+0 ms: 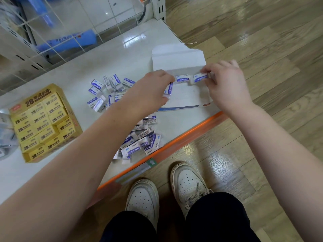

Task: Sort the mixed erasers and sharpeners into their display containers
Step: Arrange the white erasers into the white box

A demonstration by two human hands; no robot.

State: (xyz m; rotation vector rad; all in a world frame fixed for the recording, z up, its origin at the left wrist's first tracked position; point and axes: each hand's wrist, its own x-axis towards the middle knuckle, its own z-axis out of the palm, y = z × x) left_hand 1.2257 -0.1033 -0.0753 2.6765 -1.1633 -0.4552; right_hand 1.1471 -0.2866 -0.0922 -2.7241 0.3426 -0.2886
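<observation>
Eraser (169,89) pinched in left grip (153,89); second eraser (200,78) pinched in right grip (225,86), over box (178,56).

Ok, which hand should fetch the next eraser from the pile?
Probably left. The left hand is beside the pile, which lies left of the box, though it holds one too; the right hand is over the box's far side, pinching an eraser.

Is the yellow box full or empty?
Full, or nearly so. The yellow box is open on top, and yellow 2B packets sit packed in tight rows up to its rim.
</observation>
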